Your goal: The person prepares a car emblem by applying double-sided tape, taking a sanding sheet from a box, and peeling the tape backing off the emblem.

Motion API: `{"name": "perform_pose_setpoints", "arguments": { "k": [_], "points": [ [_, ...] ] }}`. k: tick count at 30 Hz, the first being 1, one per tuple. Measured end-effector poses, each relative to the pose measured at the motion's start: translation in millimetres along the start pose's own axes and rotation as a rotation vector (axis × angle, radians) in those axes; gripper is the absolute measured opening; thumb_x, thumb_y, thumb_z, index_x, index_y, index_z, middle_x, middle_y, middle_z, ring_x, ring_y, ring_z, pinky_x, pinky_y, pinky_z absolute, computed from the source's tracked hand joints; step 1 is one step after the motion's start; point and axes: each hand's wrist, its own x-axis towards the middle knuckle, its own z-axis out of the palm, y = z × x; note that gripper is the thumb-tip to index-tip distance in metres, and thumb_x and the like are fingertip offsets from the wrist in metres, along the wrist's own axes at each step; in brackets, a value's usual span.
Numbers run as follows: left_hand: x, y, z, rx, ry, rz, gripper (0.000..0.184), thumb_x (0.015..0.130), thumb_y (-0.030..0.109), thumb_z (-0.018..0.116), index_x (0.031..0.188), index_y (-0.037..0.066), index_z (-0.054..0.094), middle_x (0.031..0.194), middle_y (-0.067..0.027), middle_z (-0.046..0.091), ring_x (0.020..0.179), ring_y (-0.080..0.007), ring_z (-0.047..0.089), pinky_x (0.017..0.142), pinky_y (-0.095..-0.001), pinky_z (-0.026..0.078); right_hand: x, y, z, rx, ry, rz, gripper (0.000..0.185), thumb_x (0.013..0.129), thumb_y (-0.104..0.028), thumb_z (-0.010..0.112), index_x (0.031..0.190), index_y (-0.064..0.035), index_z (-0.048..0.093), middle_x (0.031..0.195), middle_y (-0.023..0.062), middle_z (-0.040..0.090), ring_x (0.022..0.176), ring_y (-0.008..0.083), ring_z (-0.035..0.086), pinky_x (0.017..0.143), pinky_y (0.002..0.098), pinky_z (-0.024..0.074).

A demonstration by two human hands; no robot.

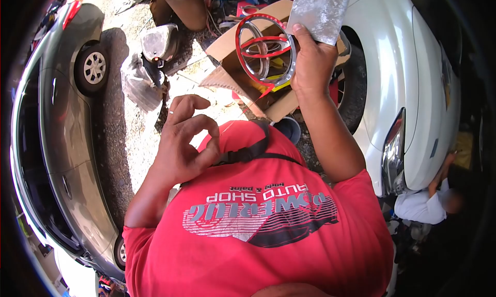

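In my right hand (312,59) are an oval chrome car emblem (264,54) and a flat rectangular plate (319,12) with a whitish, smeared surface. Red strips cover parts of the emblem's ring and inner bars, and a red end hangs loose at its bottom. My left hand (188,134) is raised in front of my red shirt, its thumb and index fingertip pressed together. Whatever that pinch may hold is too small to make out. Behind the emblem is an open cardboard box (281,108) with yellow and red items in it.
A white car (387,54) stands close on the right, a grey car (72,131) on the left. Grey and white parts (159,42) lie on the ground beyond my left hand. A bucket (288,129) is below the box. A person in white (421,208) crouches at the right.
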Motion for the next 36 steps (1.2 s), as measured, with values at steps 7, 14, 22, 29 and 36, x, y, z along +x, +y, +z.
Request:
{"name": "perform_pose_setpoints", "arguments": {
  "k": [7, 14, 22, 29, 36],
  "points": [
    [-9.4, -17.1, -20.6, -0.158, 0.134, -0.129, 0.014, 0.073, 0.005, 0.070, 0.084, 0.000, 0.063, 0.110, -0.0152, 0.058, 0.104, -0.0266, 0.057, 0.091, -0.0343, 0.044, 4.2, -2.0, -4.1, 0.025, 0.013, 0.011, 0.024, 0.092, 0.005, 0.067, 0.116, 0.0060, 0.065, 0.106, 0.0103, 0.072, 0.091, 0.0160, 0.070, 0.080, 0.0290, 0.0567],
    [-17.4, -36.1, -46.2, -0.344, 0.219, -0.247, 0.008, 0.081, 0.003, 0.067, 0.085, 0.002, 0.060, 0.118, -0.0105, 0.055, 0.119, -0.0234, 0.055, 0.107, -0.0373, 0.037, 9.2, 1.0, -15.4, -0.036, 0.018, -0.037, 0.027, 0.095, 0.001, 0.064, 0.122, 0.0062, 0.062, 0.109, 0.0140, 0.071, 0.093, 0.0238, 0.073, 0.080, 0.0345, 0.0626],
    [-19.1, -92.2, -77.4, -0.555, 0.473, -0.274, 0.004, 0.090, -0.002, 0.062, 0.091, 0.002, 0.063, 0.120, -0.0089, 0.055, 0.113, -0.0194, 0.060, 0.108, -0.0380, 0.041, -2.8, -6.1, -22.4, -0.143, -0.029, 0.010, 0.031, 0.096, 0.001, 0.063, 0.126, 0.0070, 0.060, 0.111, 0.0171, 0.070, 0.090, 0.0258, 0.074, 0.077, 0.0359, 0.0640],
    [-13.0, -144.1, -122.6, -0.834, 0.734, -0.374, 0.008, 0.095, -0.003, 0.057, 0.095, -0.007, 0.064, 0.112, -0.0137, 0.062, 0.116, -0.0308, 0.066, 0.112, -0.0459, 0.048, -48.6, -31.1, -19.9, -0.054, -0.116, 0.242, 0.025, 0.095, 0.003, 0.064, 0.120, 0.0085, 0.063, 0.106, 0.0166, 0.073, 0.092, 0.0242, 0.075, 0.075, 0.0315, 0.0642],
    [5.6, -184.8, -153.4, -1.182, 0.979, -0.369, 0.010, 0.096, -0.003, 0.055, 0.095, -0.008, 0.063, 0.104, -0.0193, 0.069, 0.119, -0.0373, 0.066, 0.114, -0.0512, 0.050, -76.2, -43.3, -25.8, -0.093, -0.296, 0.390, 0.026, 0.096, -0.001, 0.066, 0.120, 0.0069, 0.063, 0.104, 0.0144, 0.073, 0.090, 0.0199, 0.074, 0.076, 0.0304, 0.0631]
  ]
}}
